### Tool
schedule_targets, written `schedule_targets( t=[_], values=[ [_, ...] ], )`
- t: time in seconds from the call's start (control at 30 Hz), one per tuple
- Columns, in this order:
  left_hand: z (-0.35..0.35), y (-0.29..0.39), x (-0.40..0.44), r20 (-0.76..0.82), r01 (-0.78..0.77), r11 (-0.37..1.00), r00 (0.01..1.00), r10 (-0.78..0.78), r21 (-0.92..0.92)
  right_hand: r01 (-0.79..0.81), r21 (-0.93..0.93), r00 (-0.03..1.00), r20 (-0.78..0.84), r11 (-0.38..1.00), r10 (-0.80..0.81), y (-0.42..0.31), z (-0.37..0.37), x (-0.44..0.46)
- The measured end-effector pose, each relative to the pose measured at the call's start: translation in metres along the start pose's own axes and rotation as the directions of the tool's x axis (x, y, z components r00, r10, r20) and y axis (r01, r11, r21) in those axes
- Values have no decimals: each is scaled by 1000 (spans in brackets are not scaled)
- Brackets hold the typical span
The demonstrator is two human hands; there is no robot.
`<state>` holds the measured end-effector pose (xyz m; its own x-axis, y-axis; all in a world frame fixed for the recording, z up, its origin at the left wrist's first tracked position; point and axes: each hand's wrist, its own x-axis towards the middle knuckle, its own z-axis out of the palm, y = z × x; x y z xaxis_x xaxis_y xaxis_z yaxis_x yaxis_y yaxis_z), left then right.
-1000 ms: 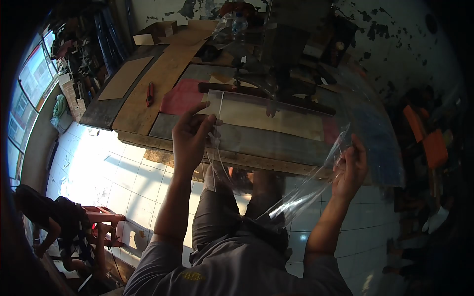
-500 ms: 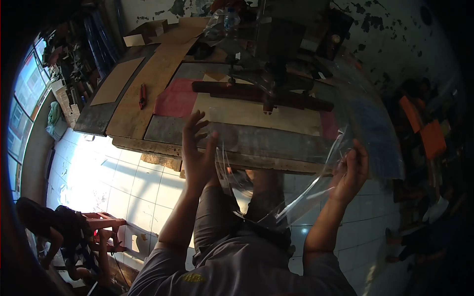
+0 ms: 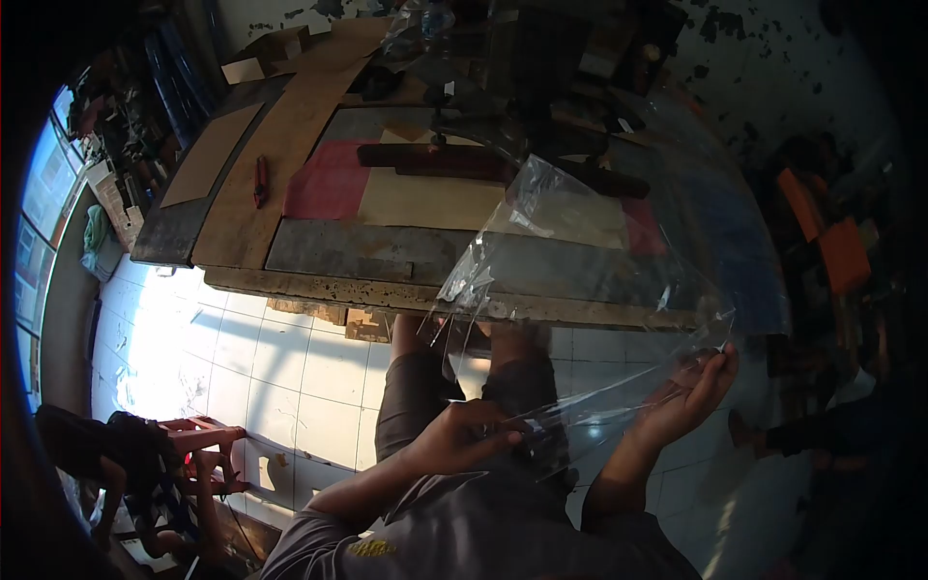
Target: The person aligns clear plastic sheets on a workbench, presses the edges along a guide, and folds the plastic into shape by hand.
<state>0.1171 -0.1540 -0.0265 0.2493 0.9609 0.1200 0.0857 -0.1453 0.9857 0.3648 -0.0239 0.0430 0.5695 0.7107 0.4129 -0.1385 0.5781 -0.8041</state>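
A clear plastic sheet (image 3: 556,208) spreads between my hands and over the table's front edge, its upper corner creased and shiny. My left hand (image 3: 469,435) is low at my waist, fingers closed on the sheet's near edge. At the right, my right hand (image 3: 691,391) pinches another edge of it, with its fingers partly seen through the plastic. Beyond the sheet, a dark machine (image 3: 503,164) with a long bar stands over a cream and red panel (image 3: 416,203) on the worktable (image 3: 338,251).
A red box cutter (image 3: 260,181) lies on a brown board to the left. Cardboard (image 3: 217,150) and an open box (image 3: 275,48) sit behind it. Another person (image 3: 116,474) is at lower left beside a red stool (image 3: 208,440). Orange objects (image 3: 841,256) are at the right.
My left hand has come down from above the table edge to my waist and closed on the plastic sheet. The right hand moved slightly down and right. The sheet's creased corner now shows over the panel.
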Motion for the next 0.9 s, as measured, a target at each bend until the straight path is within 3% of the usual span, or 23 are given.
schedule_targets(
  t=[0.03,0.13,0.23,0.33,0.43,0.53,0.63,0.67,0.77,0.8,0.9],
  values=[
    [-1,8,0,28,-15,998,999,16,-55,-12,-11,1000,-25,1000,12,0,-2,0],
    [-1,30,-4,83,130,954,990,-111,-270,-47,-60,999,-9,997,47,1,-17,-5],
    [4,43,-11,-64,98,960,991,-119,-264,-120,-121,993,-2,985,121,6,-43,-8],
    [6,43,-19,-162,125,969,974,-162,-214,-67,-109,996,53,992,73,4,-55,-14],
    [9,54,-24,-199,35,974,977,-81,-223,-65,-147,998,-36,987,60,-8,-47,-33],
    [6,60,-35,-161,128,972,974,-161,-198,144,-217,985,122,965,-120,2,-64,-42],
    [6,52,-45,-171,50,782,965,-198,-621,352,-251,920,270,902,-284,0,-69,-47],
    [7,54,-49,-158,33,625,956,-247,-780,429,-244,880,332,870,-341,2,-72,-46],
    [14,22,-63,-141,-110,321,987,-74,-941,572,-220,782,436,790,-445,1,-75,-48],
    [14,16,-66,-34,-29,221,999,-21,-975,605,-213,755,458,767,-469,1,-75,-50],
    [33,-10,-68,93,51,190,971,220,-980,585,-383,804,390,715,-450,3,-80,-61]
  ],
)
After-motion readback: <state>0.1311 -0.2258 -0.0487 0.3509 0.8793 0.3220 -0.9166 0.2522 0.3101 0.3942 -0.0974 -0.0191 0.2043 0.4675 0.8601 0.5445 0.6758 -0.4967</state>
